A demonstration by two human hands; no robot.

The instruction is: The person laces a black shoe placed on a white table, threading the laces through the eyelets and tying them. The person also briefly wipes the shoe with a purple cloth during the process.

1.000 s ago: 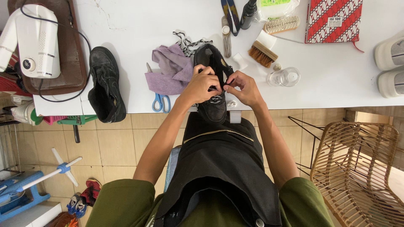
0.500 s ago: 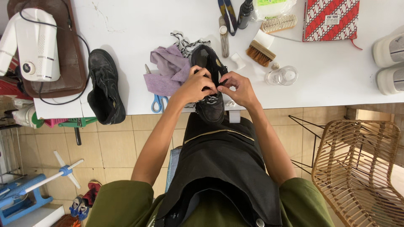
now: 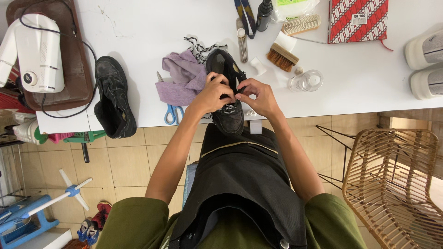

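Upper left of frame: white electric appliance (image 3: 34, 53) with black cord, resting on a brown tray (image 3: 78, 87) at the tabletop (image 3: 138, 27) edge.

Right of the tray: second black shoe (image 3: 113, 99), lying on the tabletop, toe overhanging the near edge. Untouched by either hand.

Centre-left: crumpled purple cloth (image 3: 182, 78), with blue-handled scissors (image 3: 171, 112) just below it at the tabletop edge. Black-and-white lace (image 3: 198, 46) bunched above the cloth.

Centre of frame: black shoe (image 3: 229, 115) at the near tabletop edge, toe toward the bottom of the frame, white lacing visible over the tongue. Left hand (image 3: 213, 94) on the left side of the shoe opening, grip pinched together on the lace. Right hand (image 3: 259, 97) on the right side of the opening, grip likewise closed on the lace. Fingertips of both hands nearly touching above the eyelets.

Upper centre: dark bottle (image 3: 264, 14) and slim tube (image 3: 242, 44), standing near the shoe's heel end.

Centre-right: wooden brush (image 3: 282, 56) with brown bristles, a pale brush (image 3: 302, 24) above it, clear glass jar (image 3: 306, 81) below right.

Upper right: red patterned box (image 3: 357, 32). Far right edge: pair of white shoes (image 3: 427, 64).

Lower right, on the tiled floor (image 3: 134, 166): rattan chair (image 3: 397, 184).
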